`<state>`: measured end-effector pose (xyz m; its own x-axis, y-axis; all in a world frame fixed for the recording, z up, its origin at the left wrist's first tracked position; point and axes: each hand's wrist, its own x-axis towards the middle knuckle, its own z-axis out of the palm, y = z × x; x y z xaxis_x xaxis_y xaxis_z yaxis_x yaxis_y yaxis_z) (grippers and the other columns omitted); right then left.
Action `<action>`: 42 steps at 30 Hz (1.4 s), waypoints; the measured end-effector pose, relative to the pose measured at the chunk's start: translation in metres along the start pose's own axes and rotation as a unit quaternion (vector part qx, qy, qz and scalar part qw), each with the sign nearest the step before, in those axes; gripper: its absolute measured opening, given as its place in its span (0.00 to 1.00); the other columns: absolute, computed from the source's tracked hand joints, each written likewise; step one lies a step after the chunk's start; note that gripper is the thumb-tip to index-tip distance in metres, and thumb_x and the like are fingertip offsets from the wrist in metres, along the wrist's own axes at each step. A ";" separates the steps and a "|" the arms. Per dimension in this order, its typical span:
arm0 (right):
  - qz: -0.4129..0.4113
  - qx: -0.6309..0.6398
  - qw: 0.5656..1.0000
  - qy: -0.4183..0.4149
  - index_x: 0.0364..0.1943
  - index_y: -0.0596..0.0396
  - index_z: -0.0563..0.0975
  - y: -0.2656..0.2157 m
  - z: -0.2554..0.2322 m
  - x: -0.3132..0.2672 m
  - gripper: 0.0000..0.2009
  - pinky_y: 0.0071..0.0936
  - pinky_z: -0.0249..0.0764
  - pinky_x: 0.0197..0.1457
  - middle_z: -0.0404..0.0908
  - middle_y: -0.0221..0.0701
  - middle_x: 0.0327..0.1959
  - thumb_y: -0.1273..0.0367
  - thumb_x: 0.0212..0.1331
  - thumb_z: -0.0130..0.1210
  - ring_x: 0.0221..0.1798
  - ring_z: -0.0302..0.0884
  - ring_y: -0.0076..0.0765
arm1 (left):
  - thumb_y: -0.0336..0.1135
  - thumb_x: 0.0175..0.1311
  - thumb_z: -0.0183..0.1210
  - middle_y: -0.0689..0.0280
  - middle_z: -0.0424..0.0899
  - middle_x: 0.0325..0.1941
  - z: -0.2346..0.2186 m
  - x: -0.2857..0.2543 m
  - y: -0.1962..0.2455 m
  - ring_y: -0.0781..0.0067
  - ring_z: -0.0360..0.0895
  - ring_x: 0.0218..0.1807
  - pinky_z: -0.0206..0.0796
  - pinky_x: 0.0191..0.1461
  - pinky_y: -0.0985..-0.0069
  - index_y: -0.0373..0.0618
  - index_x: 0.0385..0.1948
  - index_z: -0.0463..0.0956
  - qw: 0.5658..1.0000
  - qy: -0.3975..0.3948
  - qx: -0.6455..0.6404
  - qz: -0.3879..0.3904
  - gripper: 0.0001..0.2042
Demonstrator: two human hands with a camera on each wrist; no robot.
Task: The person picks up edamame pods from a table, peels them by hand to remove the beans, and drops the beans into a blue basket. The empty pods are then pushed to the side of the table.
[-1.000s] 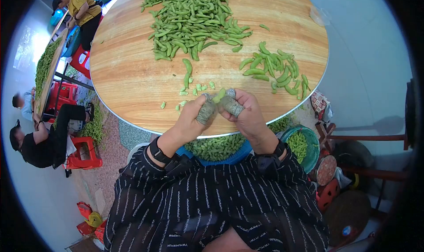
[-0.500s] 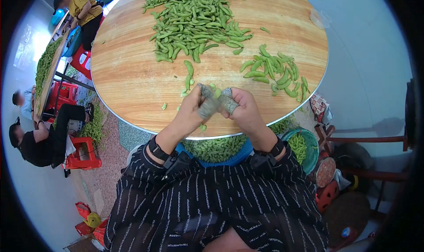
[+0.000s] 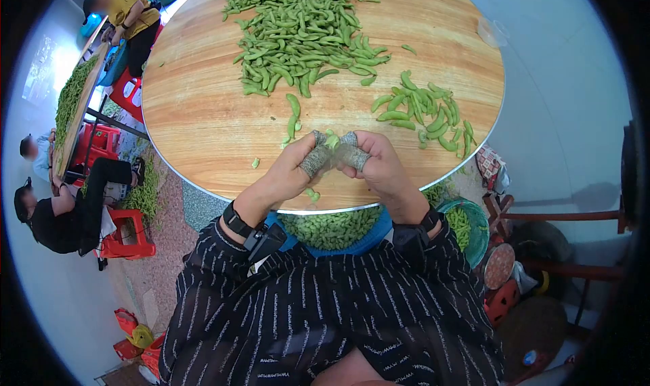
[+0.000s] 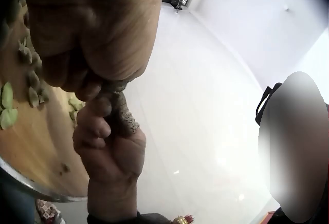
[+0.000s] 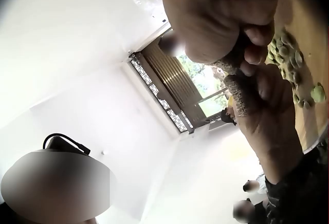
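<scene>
Over the near part of the wooden table (image 3: 196, 102), the left hand (image 3: 290, 169) and the right hand (image 3: 387, 171) meet, with grey wraps on thumbs and forefingers. Between their fingertips they pinch a green pod (image 3: 332, 141), which shows only in part. In the left wrist view the left hand (image 4: 97, 29) hides the pod, and its fingers are curled against the other hand. The right wrist view likewise has the right hand (image 5: 221, 18) curled against the left. Two pods (image 3: 292, 106) lie just beyond the left hand.
A large heap of pods (image 3: 298, 34) covers the far middle of the table; a smaller group (image 3: 433, 112) lies at the right. Below the near edge is a blue basin (image 3: 369, 237) of pods, with a green basket (image 3: 479, 227) beside it. Several people sit at the left.
Both hands stay together while their fingers shift around the pod, whose visible part looks different. Pale pieces near the left hand are now mostly covered by it. The view has shifted slightly.
</scene>
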<state>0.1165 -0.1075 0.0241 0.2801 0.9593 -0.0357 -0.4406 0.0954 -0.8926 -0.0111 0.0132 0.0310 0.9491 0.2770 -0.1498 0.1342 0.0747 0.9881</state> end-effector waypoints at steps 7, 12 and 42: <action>-0.113 -0.318 0.937 0.093 0.26 0.63 0.70 0.005 0.013 -0.006 0.05 0.27 0.62 0.26 0.71 0.36 0.19 0.79 0.44 0.45 0.20 0.66 0.31 | 0.24 0.47 0.50 0.54 0.72 0.25 0.002 -0.001 0.002 0.57 0.70 0.28 0.61 0.31 0.68 0.35 0.37 0.62 0.960 0.049 0.251 0.115 0.13; -0.109 -0.390 0.907 0.114 0.23 0.62 0.67 -0.001 0.018 -0.008 0.04 0.37 0.61 0.28 0.68 0.45 0.18 0.78 0.39 0.45 0.24 0.64 0.53 | 0.26 0.44 0.53 0.44 0.72 0.25 0.006 -0.004 0.013 0.41 0.69 0.32 0.61 0.33 0.61 0.35 0.34 0.60 0.932 0.068 0.352 0.052 0.15; -0.009 -0.083 0.993 0.079 0.24 0.62 0.71 0.010 -0.009 0.011 0.08 0.17 0.59 0.21 0.72 0.26 0.20 0.84 0.44 0.40 0.20 0.64 0.18 | 0.23 0.47 0.54 0.59 0.74 0.26 -0.013 -0.004 -0.012 0.75 0.71 0.29 0.62 0.32 0.79 0.35 0.36 0.68 0.983 0.089 0.142 0.070 0.12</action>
<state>0.1222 -0.0984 0.0105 0.4218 0.9034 -0.0779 -0.2913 0.0537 -0.9551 -0.0200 0.0237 0.0191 0.9026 0.4304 0.0093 0.1045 -0.2400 0.9651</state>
